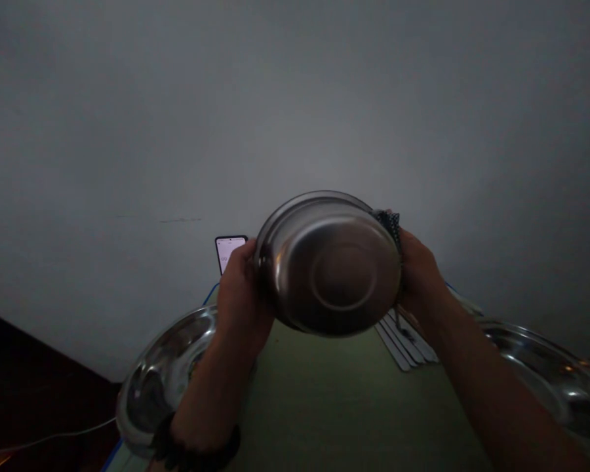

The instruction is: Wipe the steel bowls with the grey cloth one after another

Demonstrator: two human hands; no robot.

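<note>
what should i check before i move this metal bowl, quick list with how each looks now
1. Left hand gripping the metal bowl: ok, at its left side.
2. Right hand supporting the opposite side: ok.
3. Patterned cloth at the rim by the right hand: ok, there.
4. Inside of the bowl: cannot tell, underside faces you.
5. Bowl level: not ok, tilted on edge.
6. Phone fully visible: not ok, left hand partly covers it.
</note>
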